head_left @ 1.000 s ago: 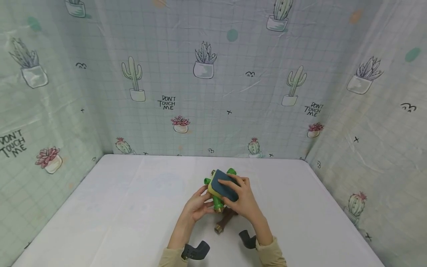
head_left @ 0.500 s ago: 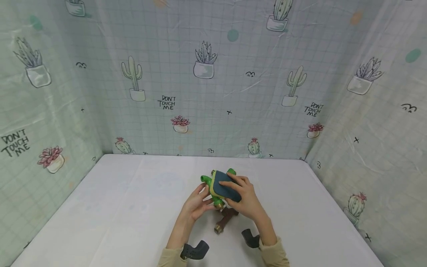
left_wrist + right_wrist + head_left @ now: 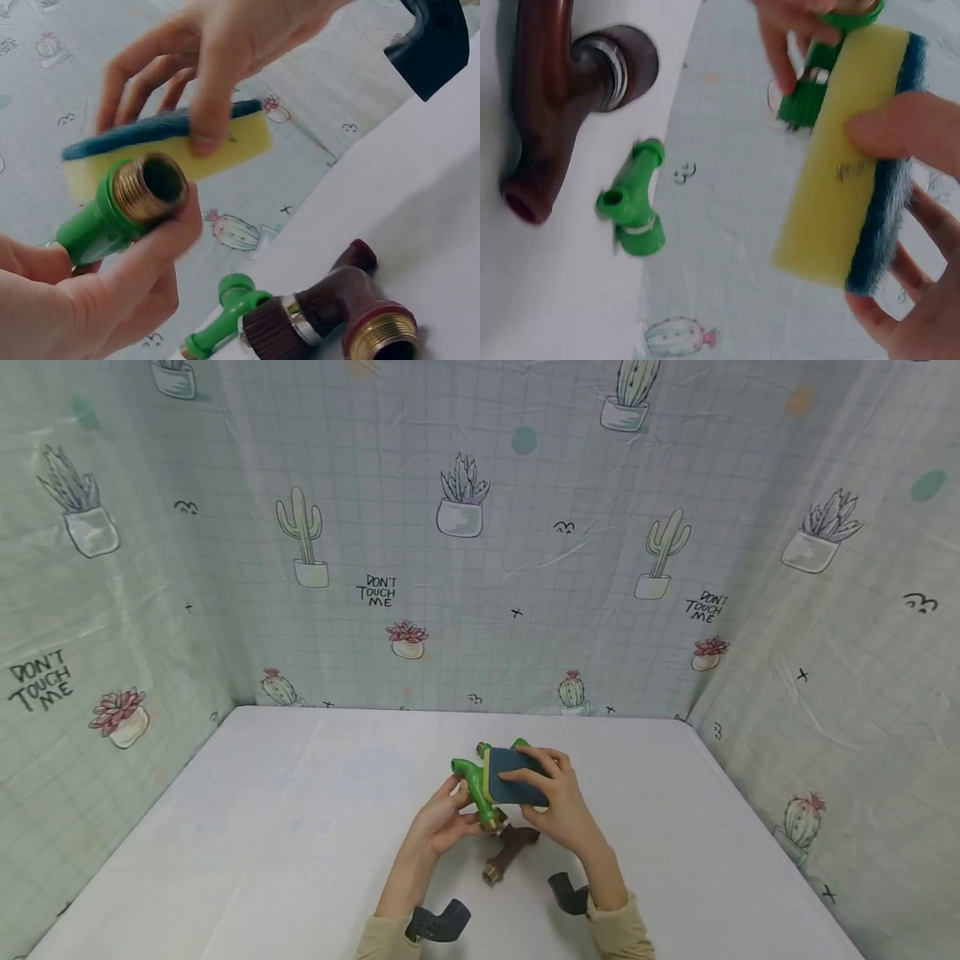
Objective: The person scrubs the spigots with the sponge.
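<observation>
My left hand holds a green tap up off the table, thumb and fingers around its body. In the left wrist view, the brass threaded end of the tap faces the camera. A sponge, yellow with a dark blue scouring layer, is pinched between the thumb and fingers of my right hand. Its yellow side faces the tap, right at the tap's body, and partly hides it in the right wrist view.
A dark brown tap with a brass threaded end lies on the white table just below the hands. Behind the sponge lies a second green tap. Black curved pieces sit at both wrists. A cactus-print cloth surrounds the table.
The sponge has slid right along the tap and levelled out with my right hand. The held tap has turned, so its spout shows more at the left. My left hand has barely moved.
</observation>
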Motion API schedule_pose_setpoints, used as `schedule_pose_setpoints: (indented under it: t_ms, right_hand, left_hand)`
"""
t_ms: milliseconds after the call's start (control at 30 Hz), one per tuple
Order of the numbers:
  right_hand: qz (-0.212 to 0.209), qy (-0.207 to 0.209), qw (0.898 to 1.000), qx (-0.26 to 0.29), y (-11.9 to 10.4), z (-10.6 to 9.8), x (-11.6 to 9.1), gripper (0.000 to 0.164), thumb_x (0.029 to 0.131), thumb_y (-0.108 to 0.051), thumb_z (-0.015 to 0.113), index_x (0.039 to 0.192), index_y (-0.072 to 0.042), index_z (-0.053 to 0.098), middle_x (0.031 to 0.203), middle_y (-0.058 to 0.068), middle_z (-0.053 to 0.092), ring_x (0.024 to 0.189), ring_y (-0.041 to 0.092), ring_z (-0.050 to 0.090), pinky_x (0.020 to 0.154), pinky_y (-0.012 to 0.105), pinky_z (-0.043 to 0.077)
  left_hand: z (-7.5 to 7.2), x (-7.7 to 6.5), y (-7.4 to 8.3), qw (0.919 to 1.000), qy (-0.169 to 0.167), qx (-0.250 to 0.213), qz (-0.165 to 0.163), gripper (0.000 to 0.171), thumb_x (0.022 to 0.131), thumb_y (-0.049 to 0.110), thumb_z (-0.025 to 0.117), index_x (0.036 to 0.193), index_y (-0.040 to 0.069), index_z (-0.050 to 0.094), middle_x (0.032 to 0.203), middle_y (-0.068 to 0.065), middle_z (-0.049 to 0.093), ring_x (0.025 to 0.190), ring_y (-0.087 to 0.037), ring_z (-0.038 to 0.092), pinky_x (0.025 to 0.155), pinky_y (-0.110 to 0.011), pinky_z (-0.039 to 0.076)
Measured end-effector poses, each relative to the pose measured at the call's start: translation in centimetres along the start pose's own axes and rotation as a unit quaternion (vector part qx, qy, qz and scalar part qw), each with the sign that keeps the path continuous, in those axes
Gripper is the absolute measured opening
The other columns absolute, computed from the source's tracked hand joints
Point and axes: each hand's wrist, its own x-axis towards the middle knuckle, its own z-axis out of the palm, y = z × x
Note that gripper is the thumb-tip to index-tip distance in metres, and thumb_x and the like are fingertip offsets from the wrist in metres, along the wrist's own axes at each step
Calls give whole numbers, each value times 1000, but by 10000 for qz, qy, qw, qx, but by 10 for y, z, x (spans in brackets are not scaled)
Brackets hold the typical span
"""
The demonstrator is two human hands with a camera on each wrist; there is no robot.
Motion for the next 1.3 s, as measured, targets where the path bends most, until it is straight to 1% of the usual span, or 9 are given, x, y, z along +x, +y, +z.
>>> schedule_pose_setpoints:
  t_ms: [100,167,333,500,600,733,1000,1167,1300]
  right_hand:
    - [-158,365,9988,-288,4,-2,-2,53,61,3,74,101,-30,64,130,4,46,116,27,34,87,54,39]
    - [-292,442,9977,-420,4,-2,-2,52,62,3,73,101,-29,64,131,5,45,118,28,32,88,54,39]
    - [-532,409,9965,-501,-1,0,0,52,62,4,72,102,-30,64,132,4,45,122,29,30,92,53,39]
    - [-656,300,9958,-557,-6,1,2,58,59,5,74,103,-32,64,133,2,45,124,29,30,94,53,37]
    - [-676,221,9954,-645,-6,2,2,61,58,5,76,104,-33,63,133,1,44,125,29,30,94,53,38]
    - [-707,205,9955,-600,-1,-1,1,62,58,6,76,104,-34,64,133,2,44,125,30,29,92,53,40]
    - [-423,439,9979,-217,16,-10,-4,58,61,11,68,104,-28,65,133,7,44,125,32,28,90,54,41]
    - [-202,629,9971,-365,21,-15,-5,59,61,12,67,106,-27,64,134,8,42,125,33,27,90,55,40]
    - [-131,889,9958,-166,16,-18,-3,61,59,14,69,107,-24,64,134,8,43,124,34,28,90,57,38]
  left_hand:
    - [0,0,2,9999,-160,-41,-15,49,99,27,24,143,10,12,109,-9,45,100,-27,55,93,-57,37]
    - [0,-1,4,9998,-215,14,15,50,99,29,25,142,8,14,110,-10,44,97,-25,56,93,-56,38]
    - [0,-2,5,9997,-130,165,137,54,96,32,35,140,5,18,118,-16,42,109,-33,51,91,-54,40]
    - [1,-1,6,9998,-4,159,93,55,96,28,37,141,3,17,134,-25,26,120,-49,37,90,-56,40]
    - [0,-1,8,9995,108,299,56,53,96,27,36,139,0,21,138,-27,21,119,-50,37,87,-54,44]
    - [0,0,8,9988,161,451,56,51,97,25,35,138,-3,23,138,-26,21,118,-49,39,84,-51,47]
    - [-4,-1,6,9997,204,132,60,54,97,23,35,140,-2,15,140,-25,17,120,-56,30,89,-57,40]
    - [-5,-2,5,9996,284,-4,26,52,97,22,33,141,0,14,138,-25,18,118,-53,35,89,-58,39]
    - [-5,-3,7,9982,587,-100,42,50,97,19,35,140,-1,18,133,-23,26,117,-48,40,89,-58,40]
